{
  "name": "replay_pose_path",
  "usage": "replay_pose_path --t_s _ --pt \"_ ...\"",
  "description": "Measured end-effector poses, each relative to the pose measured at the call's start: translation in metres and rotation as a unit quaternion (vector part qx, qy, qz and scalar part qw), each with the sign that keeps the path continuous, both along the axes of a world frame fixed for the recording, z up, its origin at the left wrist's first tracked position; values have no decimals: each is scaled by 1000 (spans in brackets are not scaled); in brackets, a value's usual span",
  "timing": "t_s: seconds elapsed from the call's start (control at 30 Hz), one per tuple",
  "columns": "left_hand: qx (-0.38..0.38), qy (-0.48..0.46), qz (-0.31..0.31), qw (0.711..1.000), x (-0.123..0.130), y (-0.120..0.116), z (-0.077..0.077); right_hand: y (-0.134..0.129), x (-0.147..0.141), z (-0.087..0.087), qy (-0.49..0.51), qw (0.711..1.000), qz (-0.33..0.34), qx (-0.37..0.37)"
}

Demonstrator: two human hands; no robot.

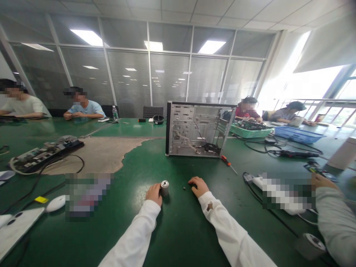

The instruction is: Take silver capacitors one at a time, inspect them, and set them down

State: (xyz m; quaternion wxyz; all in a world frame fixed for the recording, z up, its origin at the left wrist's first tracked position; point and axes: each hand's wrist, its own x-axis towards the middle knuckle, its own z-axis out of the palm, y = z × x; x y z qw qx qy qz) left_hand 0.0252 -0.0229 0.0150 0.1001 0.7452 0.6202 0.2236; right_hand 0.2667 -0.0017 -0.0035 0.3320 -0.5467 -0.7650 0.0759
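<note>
My left hand [154, 194] is closed against the side of a small grey metal cylinder [165, 190]. The cylinder stands upright on the green table, its pale top marked with dark holes. My right hand [199, 187] rests on the table to the right, fingers apart and loosely bent, with nothing visible in them. A tiny dark piece [184, 188], too small to name, lies between the two hands, nearer the right one and apart from it. Beyond them stands an open computer case [194, 151] with cables inside. By its right corner lies a screwdriver [226, 161] with an orange-red handle.
Left are a worn patch [102, 154], a power strip with plugs [46, 154] and a white mouse [56, 203]. Right are a white power strip [258, 181], another grey cylinder [310, 246], a co-worker's sleeve [332, 215] and green and blue baskets. Other people sit behind.
</note>
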Motion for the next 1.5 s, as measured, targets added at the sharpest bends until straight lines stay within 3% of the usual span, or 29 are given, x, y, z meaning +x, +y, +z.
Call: replay_pose_path --t_s 0.2,0.37,0.47,0.6,0.73,0.83,0.97,1.1,1.23,1.3,1.5 --pt "11 -9 -13 1000 -1 0 3 -23 -19 23 33 998 22 43" --pt "38 -57 -139 988 3 -8 7 -59 -62 39 89 986 137 34" --pt "40 -91 -205 974 9 -12 7 -72 -76 43 72 987 138 23" --pt "56 -103 -210 971 15 -13 7 -91 -68 46 84 991 104 9" --pt "66 -121 -211 968 15 -13 8 -131 -39 43 111 992 60 -2" --pt "78 -130 -205 967 15 -11 5 -172 -3 31 117 993 -11 -5" --pt "89 -128 -200 967 16 -8 0 -223 59 14 112 977 -183 -5" --pt "84 -129 -190 970 17 -5 0 -257 122 9 71 930 -361 -24" --pt "78 -143 -191 968 16 -5 2 -270 170 6 -7 867 -494 -60" --pt "68 -149 -188 968 15 -5 3 -269 186 4 -37 848 -524 -74" --pt "64 -157 -184 968 15 -6 5 -244 205 1 -49 850 -520 -72"
